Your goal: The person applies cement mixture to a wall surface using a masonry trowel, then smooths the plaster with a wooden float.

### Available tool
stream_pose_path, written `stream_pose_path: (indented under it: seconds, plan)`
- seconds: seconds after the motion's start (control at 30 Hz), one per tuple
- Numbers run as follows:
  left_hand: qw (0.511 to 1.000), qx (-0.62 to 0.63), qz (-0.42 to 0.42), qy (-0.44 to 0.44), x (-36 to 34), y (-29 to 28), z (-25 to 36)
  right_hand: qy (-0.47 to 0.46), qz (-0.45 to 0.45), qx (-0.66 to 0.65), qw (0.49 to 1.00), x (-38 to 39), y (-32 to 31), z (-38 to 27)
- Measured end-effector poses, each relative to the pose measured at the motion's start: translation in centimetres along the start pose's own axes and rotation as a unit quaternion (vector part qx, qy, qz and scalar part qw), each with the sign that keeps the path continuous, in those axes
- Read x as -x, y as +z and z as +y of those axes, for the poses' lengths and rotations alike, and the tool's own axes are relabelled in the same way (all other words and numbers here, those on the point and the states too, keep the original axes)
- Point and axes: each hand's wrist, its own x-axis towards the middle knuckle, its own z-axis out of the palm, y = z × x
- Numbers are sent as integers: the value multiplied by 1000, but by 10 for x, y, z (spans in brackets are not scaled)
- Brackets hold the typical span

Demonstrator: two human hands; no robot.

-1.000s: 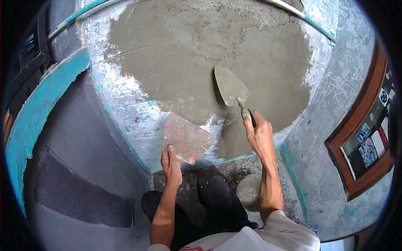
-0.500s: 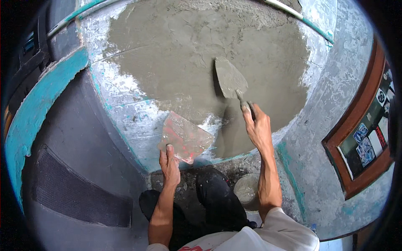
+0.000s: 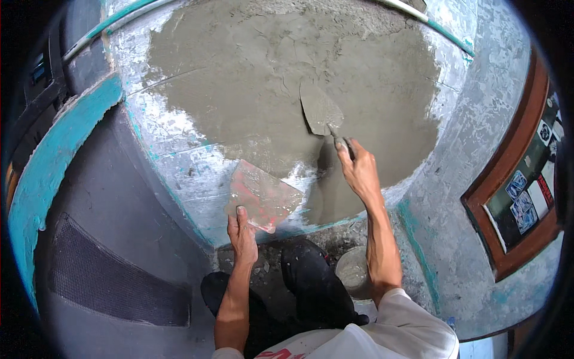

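My right hand grips the handle of a trowel, whose cement-smeared pointed blade lies against wet grey plaster on the wall. Lower and to the left, my left hand holds a flat, smeared board with pink-red showing through. The board is in front of a lower part of the wall where white base shows beside the fresh plaster.
A round bucket of grey material stands by my right forearm, near my legs. A turquoise ledge and dark mesh panel are at left. A pipe runs above; a wood-framed, stickered pane is at right.
My right hand and the trowel have moved up and slightly left across the plaster. My left hand and the board have stayed almost where they were.
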Motion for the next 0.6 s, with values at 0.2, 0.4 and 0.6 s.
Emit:
stream_pose_path:
  seconds: [0.2,0.4,0.6]
  plan:
    - [999,25,20,26,4,13,8,144,-48,-65,986,15,-9,8]
    - [998,24,4,59,4,17,3,51,-9,-42,998,-26,-7,9]
    - [1000,-16,12,8,2,2,6,83,-17,-72,994,16,-13,27]
